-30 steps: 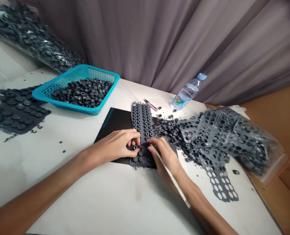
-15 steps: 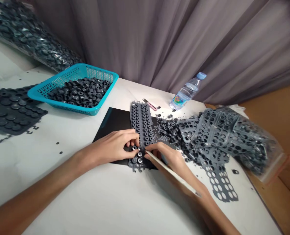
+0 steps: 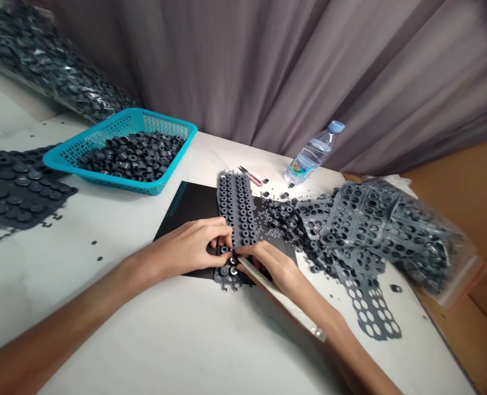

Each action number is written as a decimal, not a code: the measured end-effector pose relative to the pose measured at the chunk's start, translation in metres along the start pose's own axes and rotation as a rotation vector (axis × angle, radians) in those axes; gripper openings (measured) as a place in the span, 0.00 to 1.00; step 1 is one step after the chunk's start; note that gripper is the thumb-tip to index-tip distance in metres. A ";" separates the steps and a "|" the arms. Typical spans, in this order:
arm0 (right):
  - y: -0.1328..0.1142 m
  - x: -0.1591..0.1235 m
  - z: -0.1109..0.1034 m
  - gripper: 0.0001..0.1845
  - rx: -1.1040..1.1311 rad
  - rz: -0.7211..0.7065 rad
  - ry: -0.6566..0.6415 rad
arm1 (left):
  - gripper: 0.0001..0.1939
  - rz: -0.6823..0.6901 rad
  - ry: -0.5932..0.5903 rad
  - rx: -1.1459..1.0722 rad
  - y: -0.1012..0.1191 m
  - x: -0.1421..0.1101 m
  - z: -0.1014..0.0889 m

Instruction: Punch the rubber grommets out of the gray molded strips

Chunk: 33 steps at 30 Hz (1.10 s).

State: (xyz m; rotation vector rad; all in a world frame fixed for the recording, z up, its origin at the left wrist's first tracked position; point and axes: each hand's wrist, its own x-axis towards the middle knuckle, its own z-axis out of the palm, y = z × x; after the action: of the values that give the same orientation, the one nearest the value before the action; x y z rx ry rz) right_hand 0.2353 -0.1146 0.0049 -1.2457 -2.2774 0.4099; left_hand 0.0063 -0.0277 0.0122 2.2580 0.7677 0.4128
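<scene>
A dark grey moulded rubber sheet (image 3: 235, 206) with rows of ring-shaped parts lies on a black mat (image 3: 185, 211). My left hand (image 3: 202, 241) presses on the sheet's left edge near its front end, fingers curled and thumb pinching at a ring part. A long thin white tool (image 3: 282, 299) slants back from my right hand (image 3: 270, 263), which is closed around it. The fingertips of that hand meet the sheet just right of my left thumb. The tool's tip and whatever lies between the fingertips are hidden.
Left stands a blue basket (image 3: 161, 186) of loose rubber rings, beside another moulded sheet (image 3: 24, 192) and a large clear bag (image 3: 54, 66). Pink-handled snips (image 3: 251, 176) and a water bottle (image 3: 311, 159) are behind. Loose rings (image 3: 286, 219) and punched sheets (image 3: 362, 219) are heaped right.
My right hand has shifted left and slightly towards me, closing in on my left thumb. The white tool has swung and turned broadside. My left hand stays nearly where it was.
</scene>
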 end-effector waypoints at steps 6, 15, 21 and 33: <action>0.004 0.002 0.012 0.11 -0.132 -0.050 -0.010 | 0.04 -0.005 0.005 -0.032 0.000 0.001 0.001; 0.003 -0.002 -0.007 0.10 0.032 0.110 0.043 | 0.05 -0.018 -0.025 -0.031 0.001 0.001 -0.001; 0.001 0.000 -0.004 0.05 0.025 -0.028 0.020 | 0.05 -0.015 -0.026 -0.033 0.001 0.001 -0.001; 0.004 0.001 0.003 0.08 -0.104 -0.068 0.021 | 0.05 -0.010 -0.027 -0.040 -0.001 0.000 0.001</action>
State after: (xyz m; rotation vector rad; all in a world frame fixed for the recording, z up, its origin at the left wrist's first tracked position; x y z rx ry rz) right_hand 0.2356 -0.1118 0.0009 -1.2125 -2.3417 0.2556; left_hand 0.0063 -0.0276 0.0110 2.2176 0.7505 0.3892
